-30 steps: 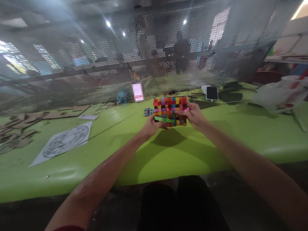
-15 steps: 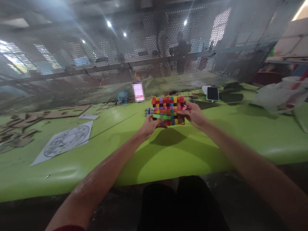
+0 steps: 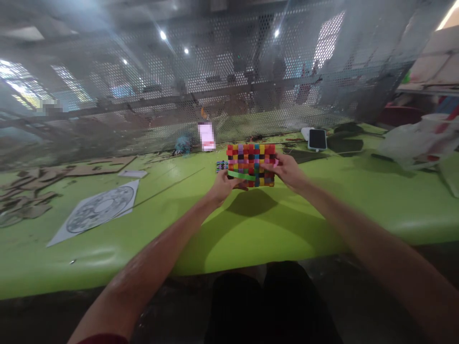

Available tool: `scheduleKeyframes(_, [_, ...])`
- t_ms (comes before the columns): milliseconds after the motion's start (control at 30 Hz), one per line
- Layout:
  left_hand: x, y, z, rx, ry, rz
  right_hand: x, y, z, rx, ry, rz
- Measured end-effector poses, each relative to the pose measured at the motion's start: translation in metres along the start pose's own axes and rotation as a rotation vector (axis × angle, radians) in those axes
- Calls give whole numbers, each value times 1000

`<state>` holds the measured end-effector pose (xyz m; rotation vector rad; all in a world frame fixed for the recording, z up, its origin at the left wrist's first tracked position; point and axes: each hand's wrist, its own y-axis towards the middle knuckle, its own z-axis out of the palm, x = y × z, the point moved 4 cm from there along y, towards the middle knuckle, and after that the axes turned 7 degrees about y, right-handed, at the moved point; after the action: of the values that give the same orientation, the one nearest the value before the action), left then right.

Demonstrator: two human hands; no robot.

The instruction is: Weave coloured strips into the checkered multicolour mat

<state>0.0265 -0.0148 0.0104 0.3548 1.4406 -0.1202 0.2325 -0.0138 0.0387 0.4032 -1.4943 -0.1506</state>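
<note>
Above the green tabletop I hold up a multicoloured woven piece (image 3: 256, 157), a checkered panel of flat strips in red, yellow, blue, black and orange. My left hand (image 3: 223, 187) grips its lower left corner, thumb in front. A loose bright green strip (image 3: 242, 176) slants across the lower left of the weave, beside that thumb. At the right edge my right hand (image 3: 288, 171) pinches the panel, near the end of a pink strip. A smaller patterned piece (image 3: 221, 166) lies behind on the left, partly covered by the panel and my left hand.
Cardboard scraps (image 3: 32, 191) and a sheet with a printed circular design (image 3: 102, 209) lie on the left of the green table (image 3: 172, 210). A phone (image 3: 317, 139) lies at the back right, with a clear plastic bag (image 3: 409, 143) farther right. A perforated metal screen (image 3: 222, 81) stands behind.
The panel stays almost where it was. The green strip's right end sits slightly lower, and my right hand has shifted slightly down at the edge.
</note>
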Motion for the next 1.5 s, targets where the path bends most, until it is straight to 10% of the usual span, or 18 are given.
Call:
scheduleKeyframes(600, [15,5,-5,-3,71,40,-4,0,-2,-86,-60,-7])
scheduleKeyframes(867, [-16,4,-12,184,-84,79,-4,7,-14,-138,-97,-47])
scheduleKeyframes(1100, [-11,9,-17,-60,52,-14,-4,6,-6,-69,-82,-53])
scheduleKeyframes(1500, [-16,7,-10,-57,112,86,-2,1,3,-21,-48,-4])
